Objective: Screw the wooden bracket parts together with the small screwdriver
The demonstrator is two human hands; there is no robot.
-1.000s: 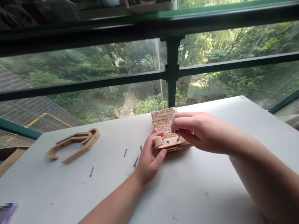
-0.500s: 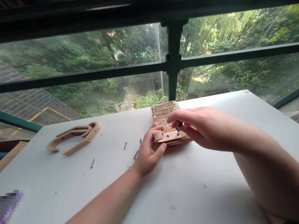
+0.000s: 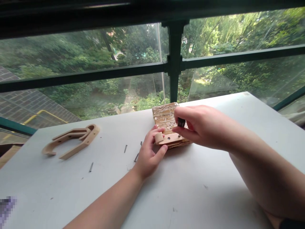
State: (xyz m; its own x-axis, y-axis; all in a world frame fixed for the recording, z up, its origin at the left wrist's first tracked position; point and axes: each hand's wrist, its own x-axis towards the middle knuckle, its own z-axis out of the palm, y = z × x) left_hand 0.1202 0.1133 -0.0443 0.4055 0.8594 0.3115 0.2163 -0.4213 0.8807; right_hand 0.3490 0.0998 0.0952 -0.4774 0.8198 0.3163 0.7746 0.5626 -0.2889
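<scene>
A pale wooden hook (image 3: 172, 138) with a curled left end lies on a taped cardboard stack (image 3: 164, 111). My left hand (image 3: 149, 154) grips that curled end, thumb in front and fingers behind. One dark screw head (image 3: 169, 138) sits in the hook's middle hole. At its right end stands another screw (image 3: 179, 135). Above this one, my right hand (image 3: 200, 127) pinches a small screwdriver by its black handle (image 3: 181, 122). Whether the driver's tip touches the screw I cannot tell.
More wooden hooks (image 3: 89, 136) lie together on the left of the white table (image 3: 190, 190). Loose screws (image 3: 125, 148) are scattered between them and my left hand. Windows with a dark green frame (image 3: 175, 63) rise behind the table's far edge.
My right hand has turned and lifted slightly, and more of the black handle shows. My left hand keeps its hold on the wooden hook. The whole view has shifted a little.
</scene>
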